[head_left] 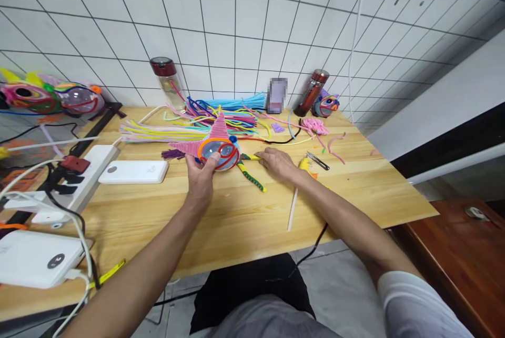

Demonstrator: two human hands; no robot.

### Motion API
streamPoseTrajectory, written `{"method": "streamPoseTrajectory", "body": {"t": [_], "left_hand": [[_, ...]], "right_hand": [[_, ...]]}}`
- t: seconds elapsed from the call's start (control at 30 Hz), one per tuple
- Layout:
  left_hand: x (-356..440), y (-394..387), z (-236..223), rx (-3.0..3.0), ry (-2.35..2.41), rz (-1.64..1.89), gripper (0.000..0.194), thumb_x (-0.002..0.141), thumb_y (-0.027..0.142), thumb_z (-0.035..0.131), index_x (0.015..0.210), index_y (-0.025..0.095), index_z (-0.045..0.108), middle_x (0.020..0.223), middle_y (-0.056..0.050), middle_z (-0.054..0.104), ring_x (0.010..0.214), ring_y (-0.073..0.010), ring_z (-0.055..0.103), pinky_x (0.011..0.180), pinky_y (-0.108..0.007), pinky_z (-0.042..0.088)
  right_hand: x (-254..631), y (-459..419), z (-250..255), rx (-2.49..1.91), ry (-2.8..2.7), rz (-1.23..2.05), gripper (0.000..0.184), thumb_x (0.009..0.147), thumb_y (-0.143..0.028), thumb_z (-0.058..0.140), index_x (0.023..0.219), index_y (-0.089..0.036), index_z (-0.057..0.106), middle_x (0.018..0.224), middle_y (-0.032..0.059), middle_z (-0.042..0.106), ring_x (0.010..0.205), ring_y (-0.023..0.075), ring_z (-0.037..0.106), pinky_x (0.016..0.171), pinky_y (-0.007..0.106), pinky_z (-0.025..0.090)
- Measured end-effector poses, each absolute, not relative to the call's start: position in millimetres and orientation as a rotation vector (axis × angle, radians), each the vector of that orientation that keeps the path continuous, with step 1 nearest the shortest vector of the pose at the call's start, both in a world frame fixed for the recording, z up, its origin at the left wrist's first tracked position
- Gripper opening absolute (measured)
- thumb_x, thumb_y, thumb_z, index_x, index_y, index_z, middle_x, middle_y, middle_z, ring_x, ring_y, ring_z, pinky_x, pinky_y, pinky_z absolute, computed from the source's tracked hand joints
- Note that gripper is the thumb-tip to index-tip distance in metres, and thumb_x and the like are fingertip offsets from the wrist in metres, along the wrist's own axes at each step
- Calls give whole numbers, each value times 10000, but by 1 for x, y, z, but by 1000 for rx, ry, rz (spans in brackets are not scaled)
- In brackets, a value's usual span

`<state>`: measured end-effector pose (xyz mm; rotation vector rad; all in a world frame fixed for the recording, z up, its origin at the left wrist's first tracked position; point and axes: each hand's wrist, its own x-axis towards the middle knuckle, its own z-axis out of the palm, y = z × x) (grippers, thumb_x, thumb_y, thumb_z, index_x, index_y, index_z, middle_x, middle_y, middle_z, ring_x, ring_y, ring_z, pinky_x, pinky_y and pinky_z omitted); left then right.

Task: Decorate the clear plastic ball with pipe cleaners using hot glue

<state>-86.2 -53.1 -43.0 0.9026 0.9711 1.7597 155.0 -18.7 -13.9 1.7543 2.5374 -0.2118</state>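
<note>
My left hand (200,175) is closed around a clear round craft piece (221,155) trimmed with orange and red pipe cleaners, a blue dot and two pink wrapped points. A purple tuft (173,154) sticks out at its left. My right hand (278,163) has its fingers closed on one handle of the pliers (252,179), which have green and yellow handles. The jaws of the pliers lie against the craft piece, partly hidden. Right of that hand are a yellow glue gun (304,163) with a pale glue stick (292,209), and thread snips (317,161).
Bundles of pipe cleaners (229,117) lie along the wall between a clear bottle (168,80) and a red-brown thermos (311,93). White power banks (134,171) and a power strip (94,172) with cables occupy the left. Another decorated piece (326,106) stands at back right.
</note>
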Motion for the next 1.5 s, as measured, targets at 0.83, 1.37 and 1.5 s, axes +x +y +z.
{"method": "streamPoseTrajectory", "body": {"t": [0.83,1.37,1.5], "left_hand": [[-62,-72,-45,1067,1148,1446,698,675,459,956,1191,230,546,1150,-67,732,1036,-257,749,947,-399,616],[-55,-69,-49,1233,1357,1322,717,667,479,963,1190,226,541,1140,-65,703,1003,-261,713,871,-379,576],[-57,-65,-53,1244,1286,1280,721,652,486,973,1160,233,528,1128,-59,695,1010,-260,714,881,-369,570]], "right_hand": [[178,16,-15,1922,2679,-268,568,1032,-309,644,1550,-93,561,1577,240,588,1473,357,526,1240,478,398],[173,-44,-35,1837,2968,-1355,831,806,-403,902,1556,-224,591,1398,138,739,1186,298,716,1057,474,560],[173,-40,-37,1878,3064,-1304,730,840,-429,877,1494,-208,642,1309,124,775,1116,283,727,991,431,568]]}}
